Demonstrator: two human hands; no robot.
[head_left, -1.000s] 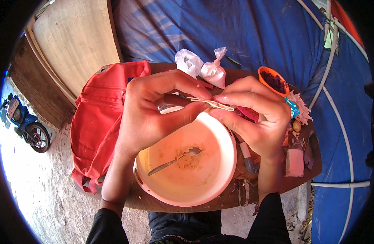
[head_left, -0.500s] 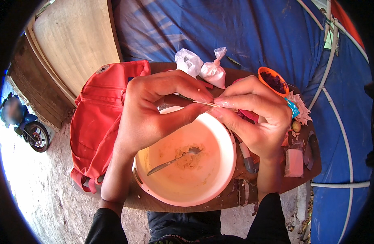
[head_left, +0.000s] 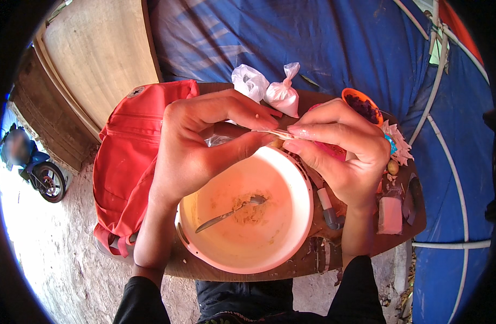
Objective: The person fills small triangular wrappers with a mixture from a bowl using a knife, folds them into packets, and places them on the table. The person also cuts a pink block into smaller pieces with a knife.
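Observation:
Above the far part of a large white basin (head_left: pixel 291 232), my two hands meet at the fingertips around a thin, pale, flat piece (head_left: pixel 280 133). It is seen nearly edge-on, so its kind is unclear. My right hand (head_left: pixel 348 154) pinches one end between thumb and fingers. At the other end, my left hand (head_left: pixel 196 137) has thumb and index finger bent around the piece. A small pale crumb sticks to a left finger. Inside the basin a metal spoon (head_left: pixel 221 220) lies on brownish residue, its handle pointing toward the near left.
Left of the basin lies a red backpack (head_left: pixel 132 156). Beyond my hands are two plastic bags, one a tied bag of white powder (head_left: pixel 283 96). An orange bowl (head_left: pixel 361 105) holds dark purple pieces. A wrapped block (head_left: pixel 390 216) rests on the table's right side. Blue tarpaulin (head_left: pixel 312 43) hangs behind.
My hands have drawn slightly apart at the fingertips, and more of the pale piece shows between them. The basin and spoon stay put.

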